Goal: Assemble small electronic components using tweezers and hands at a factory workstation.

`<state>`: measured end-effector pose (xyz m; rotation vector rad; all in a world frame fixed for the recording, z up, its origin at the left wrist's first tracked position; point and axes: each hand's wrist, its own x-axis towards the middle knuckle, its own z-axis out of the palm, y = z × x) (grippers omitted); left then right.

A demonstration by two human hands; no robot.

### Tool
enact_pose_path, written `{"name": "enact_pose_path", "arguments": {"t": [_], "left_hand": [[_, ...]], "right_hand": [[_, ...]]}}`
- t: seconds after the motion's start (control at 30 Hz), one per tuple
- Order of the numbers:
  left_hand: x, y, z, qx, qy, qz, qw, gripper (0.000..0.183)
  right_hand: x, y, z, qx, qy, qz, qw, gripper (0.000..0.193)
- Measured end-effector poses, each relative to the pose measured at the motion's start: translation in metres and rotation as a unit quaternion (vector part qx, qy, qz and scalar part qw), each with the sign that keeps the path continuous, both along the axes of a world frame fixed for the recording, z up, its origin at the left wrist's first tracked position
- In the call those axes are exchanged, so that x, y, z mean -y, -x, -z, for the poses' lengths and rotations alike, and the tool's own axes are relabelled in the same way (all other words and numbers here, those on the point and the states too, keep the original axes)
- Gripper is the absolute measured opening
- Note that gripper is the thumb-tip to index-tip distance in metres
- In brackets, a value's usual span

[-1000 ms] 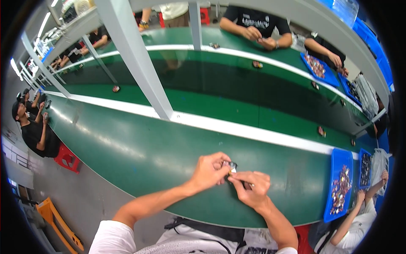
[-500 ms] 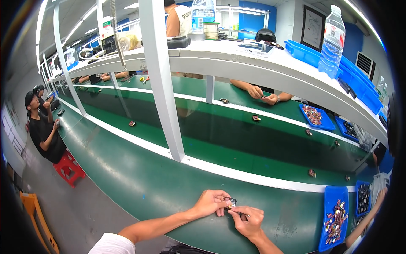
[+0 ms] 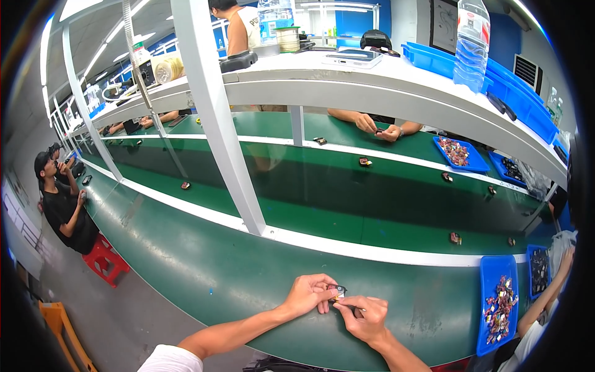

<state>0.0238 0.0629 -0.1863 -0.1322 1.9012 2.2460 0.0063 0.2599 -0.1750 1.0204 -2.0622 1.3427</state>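
Observation:
My left hand [image 3: 308, 296] is closed around a small black electronic part [image 3: 338, 290] with a round, pale detail on its face, held just above the green bench. From the right, my right hand [image 3: 367, 317] meets it, thumb and forefinger pinched at the part's lower edge. A thin, stick-like tool lies in that pinch, mostly hidden by the fingers; its exact kind cannot be made out. Nearest to the right hand stands a blue tray [image 3: 482, 310] of small reddish and yellow components [image 3: 499, 310].
A green conveyor belt [image 3: 310, 211] carries several small parts beyond the white rail [image 3: 365, 248]. A white post [image 3: 217, 118] rises ahead, under a shelf [image 3: 372, 73] with a water bottle [image 3: 472, 46]. Co-workers' hands [image 3: 379, 128] work across the belt; another person's arm [image 3: 545, 304] is at right.
The view has shifted slightly, so the shelf and post sit further left. Both my hands stay at the part; the right fingers have closed in nearer its lower edge, and less of the tool shows.

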Motion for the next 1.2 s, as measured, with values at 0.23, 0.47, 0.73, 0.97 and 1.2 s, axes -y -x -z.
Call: {"name": "enact_pose_path", "arguments": {"t": [0.23, 0.47, 0.73, 0.97, 1.2], "left_hand": [[0.001, 0.0, 0.002, -0.005, 0.008, -0.006, 1.0, 0.018], [-0.003, -0.002, 0.004, -0.013, 0.01, -0.01, 1.0, 0.017], [-0.01, -0.005, 0.0, -0.036, 0.051, -0.038, 0.997, 0.014], [0.0, 0.013, -0.02, -0.084, 0.125, -0.078, 0.986, 0.015], [0.018, 0.119, -0.016, -0.116, 0.199, -0.101, 0.968, 0.015]], "right_hand": [[0.002, -0.001, 0.0, -0.001, 0.0, -0.003, 1.0, 0.018], [0.0, -0.001, 0.0, 0.005, -0.014, 0.003, 1.0, 0.017], [0.0, -0.002, 0.007, 0.002, -0.01, -0.001, 1.0, 0.018], [-0.002, 0.009, 0.005, -0.051, 0.024, 0.003, 0.998, 0.021], [-0.006, 0.011, 0.006, -0.015, 0.033, 0.029, 0.999, 0.02]]}}
